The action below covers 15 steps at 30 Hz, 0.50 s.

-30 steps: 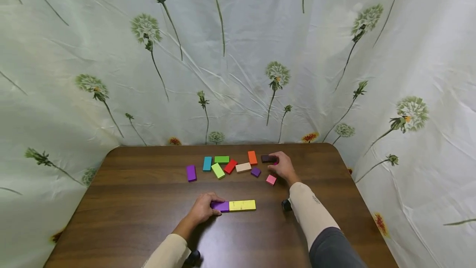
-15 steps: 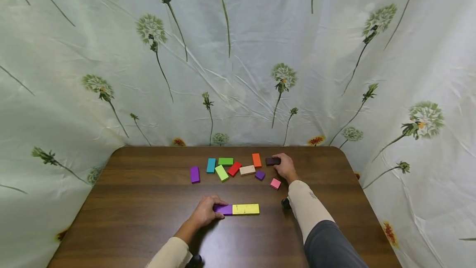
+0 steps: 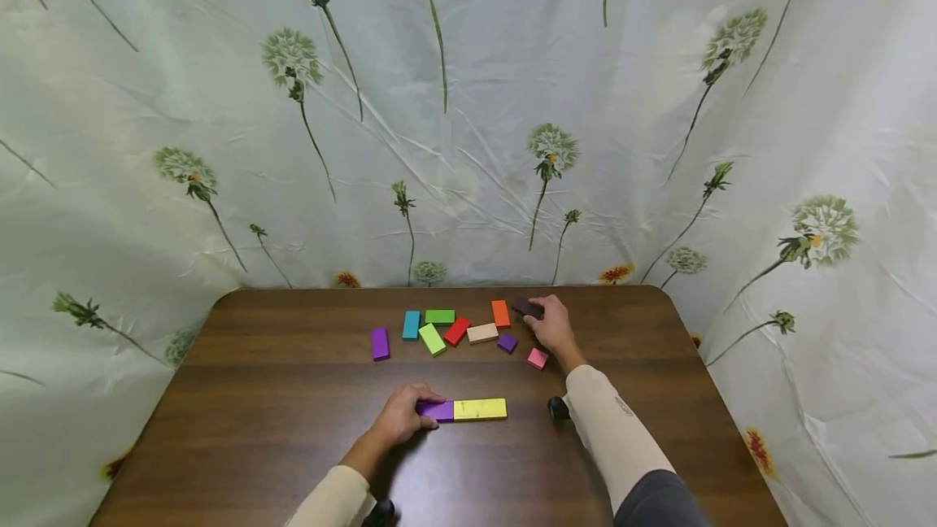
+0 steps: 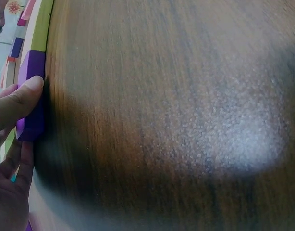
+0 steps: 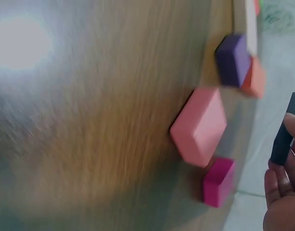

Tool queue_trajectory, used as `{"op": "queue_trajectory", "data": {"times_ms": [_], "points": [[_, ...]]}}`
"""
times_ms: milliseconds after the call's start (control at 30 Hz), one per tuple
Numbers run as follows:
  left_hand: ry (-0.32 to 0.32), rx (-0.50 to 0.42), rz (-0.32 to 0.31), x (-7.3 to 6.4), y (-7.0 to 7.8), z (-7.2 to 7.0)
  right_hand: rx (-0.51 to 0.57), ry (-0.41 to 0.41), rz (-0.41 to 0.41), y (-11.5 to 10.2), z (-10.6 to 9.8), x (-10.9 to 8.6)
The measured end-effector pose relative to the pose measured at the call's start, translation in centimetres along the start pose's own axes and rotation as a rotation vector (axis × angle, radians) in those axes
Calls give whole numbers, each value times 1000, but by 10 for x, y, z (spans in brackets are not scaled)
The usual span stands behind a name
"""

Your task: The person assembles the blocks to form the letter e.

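My left hand (image 3: 403, 413) pinches a purple block (image 3: 437, 411) flat on the table, thumb on the near side and fingers beyond. A yellow block (image 3: 480, 409) lies end to end with it, touching its right end. At the back right, my right hand (image 3: 552, 325) holds a dark, nearly black block (image 3: 527, 307) between thumb and fingers. In the right wrist view that dark block (image 5: 285, 137) appears raised off the tabletop. A magenta block (image 5: 218, 183) sits near the right hand there; the hand hides it in the head view.
Toward the back of the brown table (image 3: 256, 397) lie several loose blocks, among them purple (image 3: 380, 344), blue (image 3: 411, 325), red (image 3: 457, 332), beige (image 3: 482, 333), orange (image 3: 501, 314) and pink (image 3: 538, 359). A flower-printed curtain (image 3: 468, 145) hangs behind the table.
The right hand has taken hold of the dark block, which is now turned at a slant and lifted a little. The left hand stays on the purple block. The head view shifts slightly.
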<state>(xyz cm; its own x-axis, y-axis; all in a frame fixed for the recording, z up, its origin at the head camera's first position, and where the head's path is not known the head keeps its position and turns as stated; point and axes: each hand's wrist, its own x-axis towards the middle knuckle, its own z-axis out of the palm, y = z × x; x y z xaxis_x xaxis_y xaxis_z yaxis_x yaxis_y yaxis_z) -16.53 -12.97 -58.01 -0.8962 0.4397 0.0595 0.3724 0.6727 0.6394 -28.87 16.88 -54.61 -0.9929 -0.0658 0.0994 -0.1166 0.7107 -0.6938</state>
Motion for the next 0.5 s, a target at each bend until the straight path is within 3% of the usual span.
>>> {"op": "queue_trajectory", "data": {"times_ms": [100,300,500], "points": [[-3,-16,-28,0,0,1,44,20,-2,-9,3,-12],[4,-32,-17,0,-1,3,121,32,36,-18,14,-43],[15,-25,-15,-1,0,1,120,-14,41,-20,27,-70]]}}
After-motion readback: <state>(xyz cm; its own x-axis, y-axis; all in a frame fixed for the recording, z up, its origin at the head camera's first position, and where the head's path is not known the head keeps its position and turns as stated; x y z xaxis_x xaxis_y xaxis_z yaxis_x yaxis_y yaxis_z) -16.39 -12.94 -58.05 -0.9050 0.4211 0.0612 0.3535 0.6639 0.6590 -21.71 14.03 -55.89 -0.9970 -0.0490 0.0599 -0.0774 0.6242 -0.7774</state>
